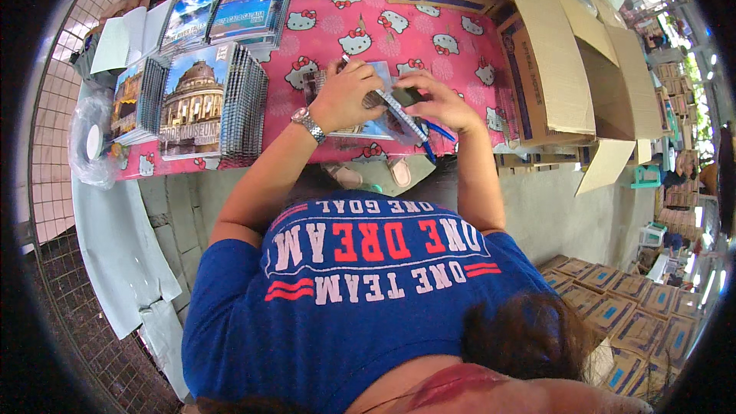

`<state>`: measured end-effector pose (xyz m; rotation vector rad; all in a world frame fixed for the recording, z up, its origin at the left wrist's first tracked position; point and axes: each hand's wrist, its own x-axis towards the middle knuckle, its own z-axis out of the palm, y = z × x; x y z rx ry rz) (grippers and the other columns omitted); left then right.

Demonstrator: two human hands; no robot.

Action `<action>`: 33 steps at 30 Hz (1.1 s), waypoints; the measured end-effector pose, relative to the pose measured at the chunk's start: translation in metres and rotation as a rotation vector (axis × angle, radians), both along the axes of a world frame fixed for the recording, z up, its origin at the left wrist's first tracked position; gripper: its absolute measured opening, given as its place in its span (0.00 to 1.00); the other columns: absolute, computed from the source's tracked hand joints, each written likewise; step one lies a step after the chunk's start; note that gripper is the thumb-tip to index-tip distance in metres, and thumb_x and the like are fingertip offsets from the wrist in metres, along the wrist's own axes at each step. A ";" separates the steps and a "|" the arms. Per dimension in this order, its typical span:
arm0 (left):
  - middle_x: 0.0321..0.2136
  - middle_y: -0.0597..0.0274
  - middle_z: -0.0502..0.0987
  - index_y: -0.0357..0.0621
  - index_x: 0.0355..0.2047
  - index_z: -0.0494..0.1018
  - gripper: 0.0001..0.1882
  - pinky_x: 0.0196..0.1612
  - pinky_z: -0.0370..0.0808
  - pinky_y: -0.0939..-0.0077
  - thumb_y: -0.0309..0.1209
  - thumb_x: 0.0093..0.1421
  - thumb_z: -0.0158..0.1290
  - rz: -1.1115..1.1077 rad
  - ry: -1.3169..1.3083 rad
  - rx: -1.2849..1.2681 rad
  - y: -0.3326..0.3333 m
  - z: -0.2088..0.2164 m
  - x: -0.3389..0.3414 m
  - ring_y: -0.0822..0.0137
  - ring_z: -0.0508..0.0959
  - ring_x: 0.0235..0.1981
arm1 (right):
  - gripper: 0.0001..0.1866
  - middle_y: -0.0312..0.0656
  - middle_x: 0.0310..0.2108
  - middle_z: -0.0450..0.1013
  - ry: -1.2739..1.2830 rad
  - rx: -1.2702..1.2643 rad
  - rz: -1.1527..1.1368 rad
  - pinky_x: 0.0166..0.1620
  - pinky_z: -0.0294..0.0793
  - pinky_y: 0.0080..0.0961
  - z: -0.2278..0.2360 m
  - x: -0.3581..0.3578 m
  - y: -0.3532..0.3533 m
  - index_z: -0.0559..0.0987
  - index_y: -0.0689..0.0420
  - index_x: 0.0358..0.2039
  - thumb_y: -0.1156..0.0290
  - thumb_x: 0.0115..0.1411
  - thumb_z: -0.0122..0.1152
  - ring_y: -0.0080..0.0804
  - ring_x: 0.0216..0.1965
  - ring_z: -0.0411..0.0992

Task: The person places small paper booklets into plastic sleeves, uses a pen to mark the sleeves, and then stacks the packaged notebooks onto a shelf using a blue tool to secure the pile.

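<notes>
A spiral-bound notebook [381,70] with a photo cover lies in front of me on the pink table. Its coil [399,112] runs slantwise between my hands. My left hand [353,95], with a metal watch on the wrist, rests over the notebook, its fingers curled at the coil edge. On the other side, my right hand [442,103] is closed near the coil, with a dark piece [409,96] under its fingers. Blue prongs [438,135], like a tool's handles, stick out below that hand. Whether they join the dark piece is hidden.
Stacks of spiral notebooks [195,100] stand at the left and far left. An open cardboard box [548,80] sits at the right, flaps spread. A cartoon-cat tablecloth [468,46] covers the table. Packed boxes [636,307] lie at lower right; clear plastic wrap [93,142] hangs at left.
</notes>
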<state>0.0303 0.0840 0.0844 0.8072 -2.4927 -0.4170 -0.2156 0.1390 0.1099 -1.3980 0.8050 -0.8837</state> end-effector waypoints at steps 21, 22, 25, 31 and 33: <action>0.35 0.60 0.70 0.40 0.37 0.74 0.19 0.40 0.73 0.69 0.33 0.47 0.67 -0.128 0.178 0.345 -0.037 -0.005 0.014 0.61 0.73 0.36 | 0.26 0.40 0.53 0.70 -0.287 0.082 0.169 0.60 0.62 0.31 0.006 0.012 -0.024 0.76 0.58 0.52 0.66 0.50 0.64 0.32 0.56 0.66; 0.35 0.60 0.70 0.40 0.37 0.74 0.19 0.40 0.73 0.69 0.33 0.47 0.67 -0.137 0.174 0.344 -0.037 -0.003 0.013 0.62 0.73 0.36 | 0.32 0.43 0.54 0.70 0.176 0.050 0.065 0.60 0.62 0.33 0.003 0.012 -0.029 0.75 0.62 0.51 0.58 0.48 0.65 0.33 0.57 0.66; 0.36 0.60 0.70 0.40 0.38 0.73 0.20 0.40 0.73 0.69 0.34 0.47 0.67 -0.153 0.177 0.343 -0.040 -0.007 0.011 0.62 0.73 0.37 | 0.31 0.42 0.53 0.71 -0.192 0.143 0.024 0.59 0.63 0.32 -0.005 0.007 -0.031 0.75 0.62 0.51 0.58 0.48 0.65 0.33 0.56 0.66; 0.36 0.57 0.71 0.40 0.40 0.72 0.21 0.43 0.73 0.69 0.34 0.48 0.66 -0.144 0.141 0.438 -0.039 0.005 0.009 0.61 0.74 0.40 | 0.25 0.40 0.48 0.71 0.152 0.026 -0.015 0.57 0.64 0.28 0.003 0.011 -0.037 0.77 0.60 0.48 0.65 0.48 0.64 0.31 0.51 0.68; 0.37 0.56 0.72 0.40 0.40 0.72 0.22 0.43 0.73 0.68 0.34 0.48 0.66 -0.147 0.136 0.339 -0.041 0.001 0.008 0.60 0.75 0.40 | 0.22 0.38 0.48 0.73 -0.393 0.200 0.088 0.56 0.64 0.28 0.006 0.013 -0.029 0.78 0.58 0.47 0.70 0.48 0.65 0.31 0.51 0.68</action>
